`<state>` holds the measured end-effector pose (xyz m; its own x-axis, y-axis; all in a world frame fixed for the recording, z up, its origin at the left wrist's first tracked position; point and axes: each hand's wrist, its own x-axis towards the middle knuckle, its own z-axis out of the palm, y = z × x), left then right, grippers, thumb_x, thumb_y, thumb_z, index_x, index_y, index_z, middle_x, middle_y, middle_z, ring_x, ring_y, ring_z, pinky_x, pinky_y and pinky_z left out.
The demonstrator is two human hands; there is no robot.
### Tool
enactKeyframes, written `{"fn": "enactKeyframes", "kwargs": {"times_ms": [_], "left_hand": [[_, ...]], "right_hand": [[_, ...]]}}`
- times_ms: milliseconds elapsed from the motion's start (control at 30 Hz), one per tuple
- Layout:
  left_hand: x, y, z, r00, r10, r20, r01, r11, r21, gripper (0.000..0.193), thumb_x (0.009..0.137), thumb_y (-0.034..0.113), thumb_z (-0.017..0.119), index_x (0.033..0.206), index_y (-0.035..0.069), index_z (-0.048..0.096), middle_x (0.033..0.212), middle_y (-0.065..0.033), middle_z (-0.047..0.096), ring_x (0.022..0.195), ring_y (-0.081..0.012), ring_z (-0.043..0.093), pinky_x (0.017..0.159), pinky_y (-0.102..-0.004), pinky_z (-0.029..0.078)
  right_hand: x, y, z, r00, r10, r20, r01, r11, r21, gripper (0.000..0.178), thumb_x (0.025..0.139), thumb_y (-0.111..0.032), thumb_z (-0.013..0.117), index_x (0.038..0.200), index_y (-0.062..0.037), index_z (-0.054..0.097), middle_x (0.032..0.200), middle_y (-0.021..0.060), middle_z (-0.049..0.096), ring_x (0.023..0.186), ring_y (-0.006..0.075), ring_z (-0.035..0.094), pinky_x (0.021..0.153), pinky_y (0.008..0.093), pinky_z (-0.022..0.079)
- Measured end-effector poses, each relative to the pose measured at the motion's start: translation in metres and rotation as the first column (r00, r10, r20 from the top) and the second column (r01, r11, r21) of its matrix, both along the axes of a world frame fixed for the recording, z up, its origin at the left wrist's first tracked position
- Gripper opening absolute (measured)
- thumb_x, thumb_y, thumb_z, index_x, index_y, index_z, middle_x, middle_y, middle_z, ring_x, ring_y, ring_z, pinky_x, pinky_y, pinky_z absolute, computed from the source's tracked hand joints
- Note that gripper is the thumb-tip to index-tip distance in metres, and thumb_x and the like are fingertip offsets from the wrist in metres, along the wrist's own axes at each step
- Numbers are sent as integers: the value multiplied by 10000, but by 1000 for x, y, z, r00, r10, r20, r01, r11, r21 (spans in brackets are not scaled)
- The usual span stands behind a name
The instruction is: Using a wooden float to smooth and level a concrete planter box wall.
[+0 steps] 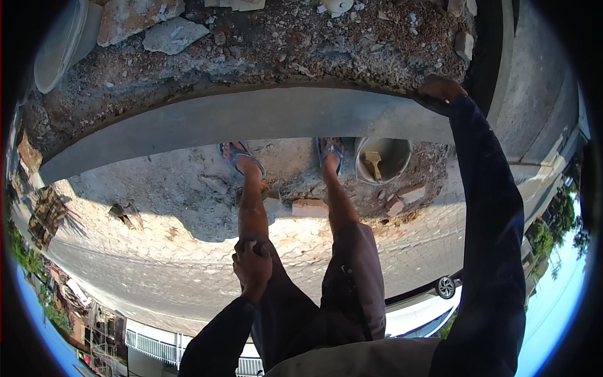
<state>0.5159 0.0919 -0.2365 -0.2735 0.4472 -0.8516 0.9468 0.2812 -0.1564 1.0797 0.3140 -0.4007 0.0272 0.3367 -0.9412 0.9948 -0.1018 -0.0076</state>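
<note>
My right arm reaches out to the far right end of a low, smooth grey wall (276, 113). There my right hand (443, 89) is closed at the wall's back edge, against a dark, damp-looking strip; whatever its fingers hold is hidden. My left hand (252, 267) rests at my left knee with its fingers curled in. Something small and dark may be inside that fist, but I cannot make it out. Near my right foot, at the base of the wall, stands a grey bucket (402, 160) with a wide brush (372, 164) in it.
Behind the wall lies rubble-strewn soil (352, 47) with broken slabs (173, 36). A pale round tub (59, 47) leans at the far left. Brick pieces (309, 208) lie near my feet on the paving (188, 270). A white car (421, 314) is parked behind me.
</note>
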Motion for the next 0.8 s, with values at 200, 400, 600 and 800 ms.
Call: {"fn": "enactKeyframes", "kwargs": {"times_ms": [200, 400, 600, 800], "left_hand": [[5, 2, -12, 996, 17, 87, -20, 999, 32, 334, 837, 273, 646, 1128, 109, 648, 1285, -127, 542, 1127, -389, 549, 945, -488, 470], [-34, 10, -3, 997, 51, 65, -54, 998, 43, 304, 815, 253, 663, 1088, 119, 661, 1256, -112, 561, 1097, -361, 561, 933, -482, 470], [-57, 23, 0, 986, 117, 120, -120, 993, 20, 323, 835, 270, 611, 1138, 163, 636, 1285, -128, 543, 1105, -384, 550, 923, -494, 480], [-70, 30, -5, 974, 147, 173, -152, 988, 18, 292, 842, 248, 604, 1125, 178, 628, 1265, -131, 542, 1103, -386, 544, 927, -496, 475]], "right_hand": [[-31, 9, -45, 879, -3, -476, 115, 972, 205, 268, 845, -234, 579, 811, 15, 673, 799, 137, 658, 736, 265, 606, 714, 412, 472], [-271, 104, -9, 840, -131, -526, 168, 985, 23, 368, 860, -346, 557, 1034, -62, 714, 928, 155, 674, 937, 315, 624, 808, 411, 477], [-236, 81, -32, 806, 261, -531, -75, 935, 346, 216, 837, -231, 576, 931, -94, 716, 902, 126, 671, 949, 303, 626, 839, 418, 486], [-113, 41, -39, 814, 494, -306, -472, 869, 147, 244, 822, -228, 564, 861, -38, 713, 873, 161, 675, 857, 304, 649, 777, 419, 503]]}}
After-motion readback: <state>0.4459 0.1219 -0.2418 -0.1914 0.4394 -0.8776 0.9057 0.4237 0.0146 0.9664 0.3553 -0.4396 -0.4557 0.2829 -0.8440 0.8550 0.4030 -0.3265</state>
